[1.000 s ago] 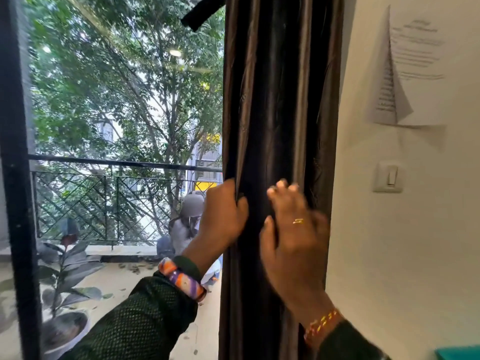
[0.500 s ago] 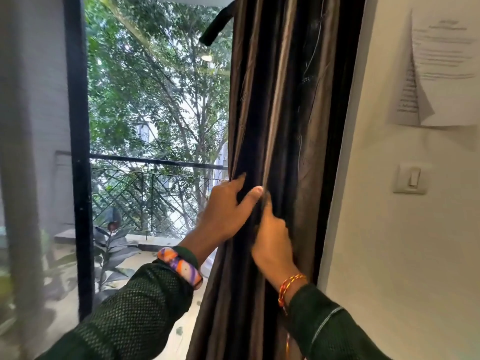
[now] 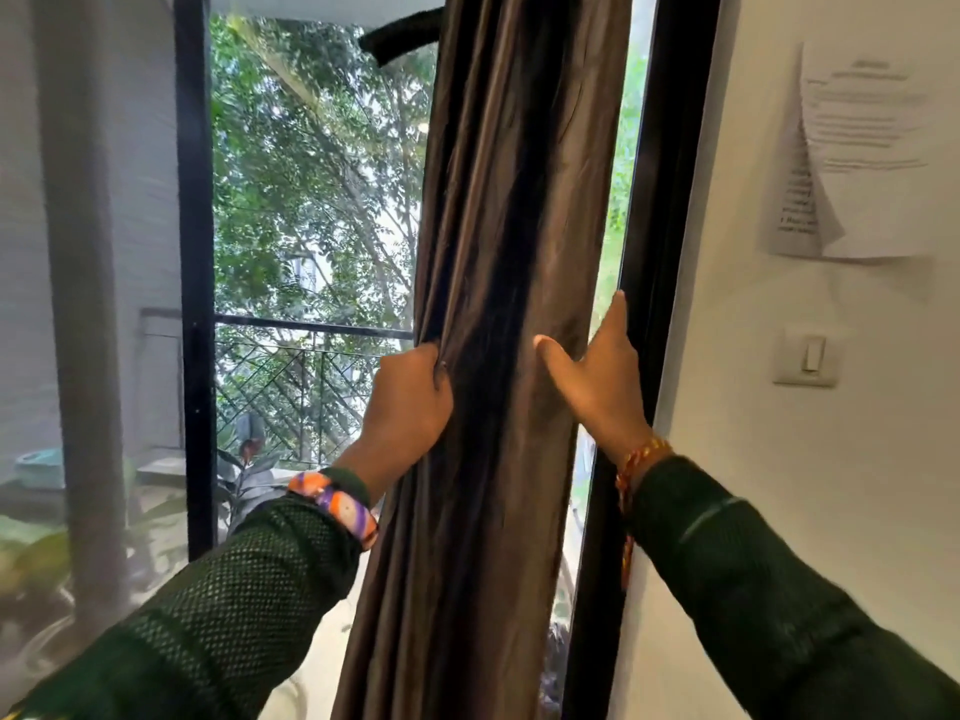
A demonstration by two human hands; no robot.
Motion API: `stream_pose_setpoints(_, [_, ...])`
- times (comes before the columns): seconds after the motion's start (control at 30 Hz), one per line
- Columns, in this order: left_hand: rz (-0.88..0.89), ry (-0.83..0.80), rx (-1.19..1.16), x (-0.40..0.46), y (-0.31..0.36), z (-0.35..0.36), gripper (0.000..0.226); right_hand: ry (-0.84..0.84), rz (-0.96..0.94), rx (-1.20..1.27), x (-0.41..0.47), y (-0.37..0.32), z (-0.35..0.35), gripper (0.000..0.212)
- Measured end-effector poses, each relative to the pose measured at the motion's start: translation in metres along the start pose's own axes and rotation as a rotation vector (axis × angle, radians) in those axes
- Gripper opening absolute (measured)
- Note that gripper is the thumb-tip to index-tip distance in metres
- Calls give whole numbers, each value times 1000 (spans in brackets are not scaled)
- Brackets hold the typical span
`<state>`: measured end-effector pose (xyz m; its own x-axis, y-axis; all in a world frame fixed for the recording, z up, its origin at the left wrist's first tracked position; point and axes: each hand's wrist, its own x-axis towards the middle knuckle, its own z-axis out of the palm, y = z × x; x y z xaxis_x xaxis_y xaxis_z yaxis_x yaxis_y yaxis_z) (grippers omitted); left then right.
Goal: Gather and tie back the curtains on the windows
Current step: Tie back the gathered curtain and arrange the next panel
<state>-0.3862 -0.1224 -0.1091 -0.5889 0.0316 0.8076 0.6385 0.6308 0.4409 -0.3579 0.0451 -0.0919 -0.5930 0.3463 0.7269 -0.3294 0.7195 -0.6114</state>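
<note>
Fingers (image 3: 434, 367) of the left hand (image 3: 410, 402) are curled round the left edge of the bunched brown curtain (image 3: 509, 252); the right hand (image 3: 602, 381) is laid flat, fingers straight, against its right edge; the curtain is hung before the dark window frame (image 3: 660, 210), beside the white wall (image 3: 779, 459).

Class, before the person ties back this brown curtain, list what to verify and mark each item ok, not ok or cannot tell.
1. Curtain gathered into one bundle: ok.
2. Left hand grips the bundle's left edge: ok.
3. Right hand closed round the bundle: not ok, fingers straight, thumb spread.
4. Tie-back strap in hand: not ok, it hangs above.
5. Strap long enough: cannot tell.
</note>
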Motion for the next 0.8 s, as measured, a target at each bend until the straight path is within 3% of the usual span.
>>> stream_pose_setpoints(0.1, [27,-14,16,-3,4,-3,18,-93,109,27,20,-8,6,113])
stream_pose_setpoints(0.2, [49,-31,45,-6,9,-4,18,-102,166,78,31,-14,15,107])
stream_pose_setpoints(0.27, [53,-41,55,-6,10,-4,18,-98,207,106,34,-14,18,83])
stream_pose_setpoints(0.37, [42,-47,68,-6,9,-4,19,-86,223,58,27,-8,17,24])
stream_pose_setpoints(0.43, [31,-43,88,-6,8,-4,19,-67,182,-56,12,-9,10,6])
stream_pose_setpoints(0.53, [-3,-18,136,-5,7,-3,19,55,28,-224,-17,-14,1,16])
stream_pose_setpoints(0.63, [5,-9,131,-5,8,2,20,168,-156,-197,-44,-15,1,25])
stream_pose_setpoints(0.8, [27,-55,75,-6,14,15,20,-43,-77,76,-65,1,8,46])
